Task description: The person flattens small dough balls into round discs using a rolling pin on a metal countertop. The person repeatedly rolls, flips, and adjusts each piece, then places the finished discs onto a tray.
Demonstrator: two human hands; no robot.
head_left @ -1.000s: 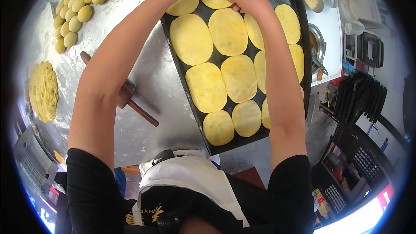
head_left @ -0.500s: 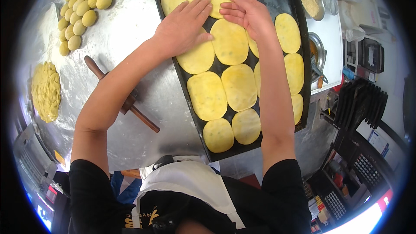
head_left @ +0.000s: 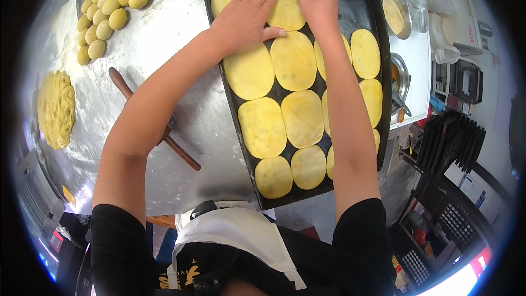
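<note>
Flattened yellow dough rounds lie side by side in a large black baking tray. Across the tray's far left part rests my left hand, its fingers stretched out flat and their tips on the left edge of a far dough round. My right hand is at that round's right edge, thumb and fingers pinched together on the rim of the dough. The hands and forearms cover parts of several rounds beneath them.
A wooden rolling pin lies on the floured metal table, partly behind my left forearm. Several dough balls and a big dough lump sit at left. Right of the tray stand a bowl of pale grains and a metal bowl with a brush.
My right hand's loosely spread fingers have closed into a pinch at the far round's edge. My left hand has shifted slightly right, still flat. The whole view has moved a little.
</note>
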